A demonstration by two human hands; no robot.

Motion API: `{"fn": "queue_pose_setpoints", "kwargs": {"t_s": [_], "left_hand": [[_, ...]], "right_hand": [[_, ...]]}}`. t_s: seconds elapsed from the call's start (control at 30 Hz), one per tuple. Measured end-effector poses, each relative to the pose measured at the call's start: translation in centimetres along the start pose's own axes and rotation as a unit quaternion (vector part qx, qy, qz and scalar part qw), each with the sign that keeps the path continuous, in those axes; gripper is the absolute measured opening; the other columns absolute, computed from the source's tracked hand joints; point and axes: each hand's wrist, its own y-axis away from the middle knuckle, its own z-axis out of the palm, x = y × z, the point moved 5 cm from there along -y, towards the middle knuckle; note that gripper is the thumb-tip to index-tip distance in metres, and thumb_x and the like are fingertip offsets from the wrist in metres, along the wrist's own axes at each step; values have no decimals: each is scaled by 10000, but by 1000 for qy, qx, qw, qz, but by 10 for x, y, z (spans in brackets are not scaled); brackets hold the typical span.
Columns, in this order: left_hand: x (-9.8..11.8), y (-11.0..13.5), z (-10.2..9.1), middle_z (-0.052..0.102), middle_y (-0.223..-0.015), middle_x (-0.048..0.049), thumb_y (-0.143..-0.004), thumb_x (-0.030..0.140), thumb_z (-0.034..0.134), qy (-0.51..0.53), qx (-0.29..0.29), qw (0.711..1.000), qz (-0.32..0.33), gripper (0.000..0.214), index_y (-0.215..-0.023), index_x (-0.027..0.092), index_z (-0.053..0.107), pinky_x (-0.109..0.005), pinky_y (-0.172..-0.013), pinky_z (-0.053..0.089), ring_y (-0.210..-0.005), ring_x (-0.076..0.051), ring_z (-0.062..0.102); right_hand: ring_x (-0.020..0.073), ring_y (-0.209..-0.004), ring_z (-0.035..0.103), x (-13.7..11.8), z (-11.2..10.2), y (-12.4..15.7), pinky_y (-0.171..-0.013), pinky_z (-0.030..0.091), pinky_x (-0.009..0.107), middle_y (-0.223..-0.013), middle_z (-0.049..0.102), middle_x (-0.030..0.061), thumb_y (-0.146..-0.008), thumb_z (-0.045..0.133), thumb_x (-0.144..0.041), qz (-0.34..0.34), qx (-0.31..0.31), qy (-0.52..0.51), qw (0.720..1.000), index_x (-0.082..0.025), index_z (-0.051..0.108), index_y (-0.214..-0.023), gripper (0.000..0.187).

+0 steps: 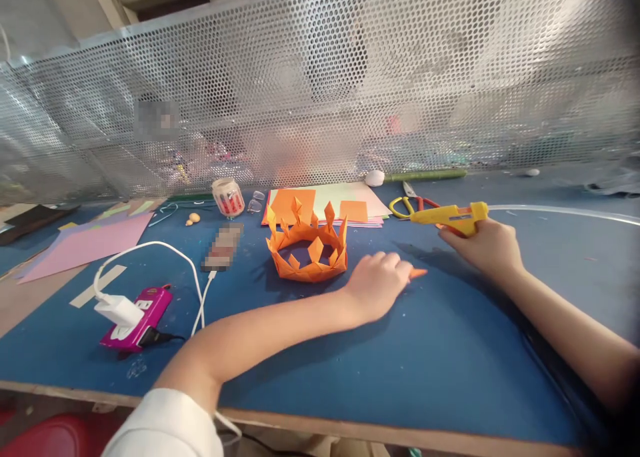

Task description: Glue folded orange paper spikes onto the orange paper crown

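An orange folded-paper crown (307,260) with pointed tips stands on the blue tabletop, left of my left hand (380,285). That hand is closed, low over the table, and a small pointed piece of folded orange paper (419,273) sticks out from its fingertips. My right hand (493,249) is wrapped round the handle of a yellow hot glue gun (450,218), held above the table with its nozzle to the left. A long clear glue stick (560,212) trails from the back of the gun. Most of the paper piece is hidden by my fingers.
Behind the crown lies a stack of coloured paper (345,197), with scissors (401,207) and red-handled pliers (411,191) beside it. A jar (229,197), a phone (223,247) and a magenta power strip (155,310) with cables are left. A perforated metal screen (300,77) borders the back.
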Motion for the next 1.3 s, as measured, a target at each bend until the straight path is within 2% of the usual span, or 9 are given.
{"fn": "queue_pose_setpoints", "kwargs": {"t_s": [0.13, 0.33, 0.43, 0.57, 0.73, 0.83, 1.0, 1.17, 1.3], "left_hand": [[-2, 76, -18, 748, -1030, -56, -930, 245, 704, 85, -18, 996, 25, 475, -1365, 188, 522, -294, -838, 574, -973, -208, 726], [-72, 148, -68, 731, -1040, -22, -932, 243, 604, 136, 69, 984, -95, 534, -1429, 262, 411, -329, -789, 529, -771, -162, 681], [-108, 149, -85, 688, -907, 14, -908, 294, 614, 160, 102, 968, -165, 656, -1489, 232, 315, -290, -667, 484, -632, -139, 604], [-122, 139, -86, 620, -733, 72, -804, 281, 728, 233, 77, 951, -191, 620, -1364, 206, 471, -268, -616, 440, -575, -130, 557], [-102, 134, -65, 633, -787, 44, -831, 383, 725, 368, 88, 902, -209, 640, -1355, 179, 420, -284, -627, 492, -621, -139, 616], [-84, 127, -52, 656, -839, 11, -829, 391, 728, 435, 79, 874, -201, 735, -1437, 172, 376, -291, -639, 513, -630, -136, 619], [-60, 114, -38, 700, -872, -4, -817, 388, 779, 480, 39, 868, -119, 931, -1580, 247, 264, -320, -698, 524, -654, -149, 603], [-66, 122, -37, 746, -904, -23, -872, 401, 751, 407, 6, 911, -69, 429, -1250, 228, 647, -281, -666, 544, -643, -138, 638], [-91, 137, -42, 767, -929, -52, -951, 240, 630, 348, 31, 935, -60, 92, -911, 187, 693, -336, -865, 567, -884, -199, 717]], "right_hand": [[228, -1084, 632, -1, 3, -1, -896, 557, 435, -1240, 627, 88, -943, 629, -432, -7, -1, 8, 1000, -179, 604, -1248, 397], [215, -1047, 642, 1, 11, -9, -870, 563, 414, -1200, 641, 82, -944, 626, -444, -10, -17, 24, 1000, -178, 617, -1217, 381], [207, -1020, 647, 3, 15, -12, -855, 564, 405, -1165, 651, 78, -944, 622, -457, -9, -13, 36, 999, -173, 625, -1190, 375], [195, -974, 654, 5, 18, -14, -831, 564, 390, -1100, 664, 68, -943, 618, -482, -15, 3, 49, 999, -167, 637, -1140, 372], [179, -848, 650, 6, 19, -15, -764, 544, 355, -922, 670, 40, -909, 636, -512, -31, 36, 39, 998, -165, 655, -1022, 365], [254, -785, 653, 6, 16, -16, -693, 509, 356, -756, 641, 58, -797, 665, -522, -40, 59, 17, 997, -192, 651, -860, 336], [320, -726, 639, 5, 14, -18, -637, 476, 372, -592, 547, 69, -632, 617, -574, -43, 73, -21, 996, -263, 498, -663, 334], [315, -677, 645, 2, 9, -16, -628, 468, 387, -545, 530, 63, -572, 558, -599, -53, 91, -50, 993, -282, 474, -609, 330], [331, -655, 651, 0, 14, -16, -610, 460, 417, -559, 555, 78, -561, 566, -602, -80, 121, -55, 988, -271, 520, -583, 335]]}}
